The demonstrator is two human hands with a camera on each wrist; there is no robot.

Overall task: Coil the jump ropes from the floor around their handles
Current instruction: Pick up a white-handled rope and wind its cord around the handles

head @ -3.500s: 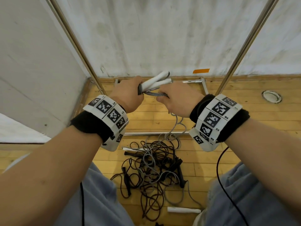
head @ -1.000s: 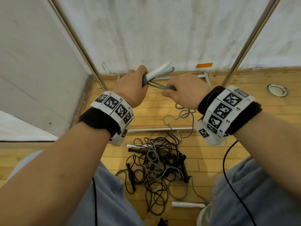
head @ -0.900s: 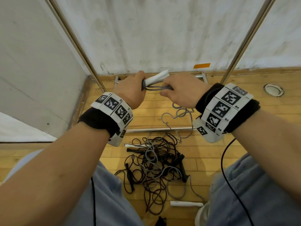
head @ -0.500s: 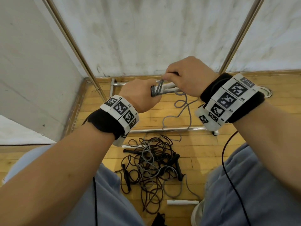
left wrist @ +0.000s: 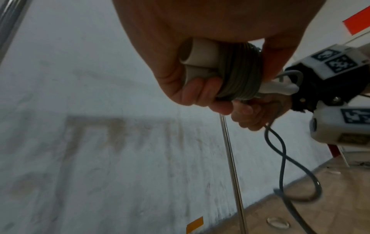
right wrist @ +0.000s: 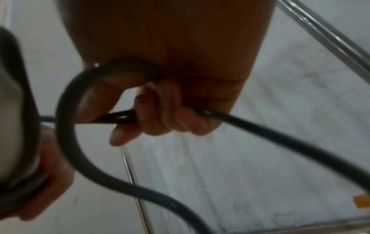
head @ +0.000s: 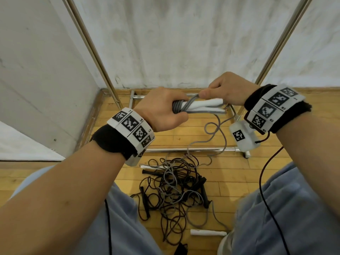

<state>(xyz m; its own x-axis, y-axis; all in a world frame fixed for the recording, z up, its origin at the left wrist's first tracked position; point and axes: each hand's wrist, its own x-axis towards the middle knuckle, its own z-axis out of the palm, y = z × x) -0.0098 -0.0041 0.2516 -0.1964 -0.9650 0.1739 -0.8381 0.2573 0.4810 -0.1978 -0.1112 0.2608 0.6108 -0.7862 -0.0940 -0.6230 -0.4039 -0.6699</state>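
Metal rack (head: 191,149) stands on wooden floor (head: 230,173).

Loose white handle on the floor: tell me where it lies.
In the head view the loose white handle lies flat on the wooden floor, bottom centre between the person's knees, just below the tangled rope pile.

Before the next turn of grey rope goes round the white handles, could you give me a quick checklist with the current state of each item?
1. Left hand grips both white handles: ok.
2. Right hand pinches the grey rope: ok.
3. Existing coil lies side by side: ok.
4. Slack runs free of the floor pile: cannot tell.
5. Rope clear of the rack bar: not ok, it crosses it.
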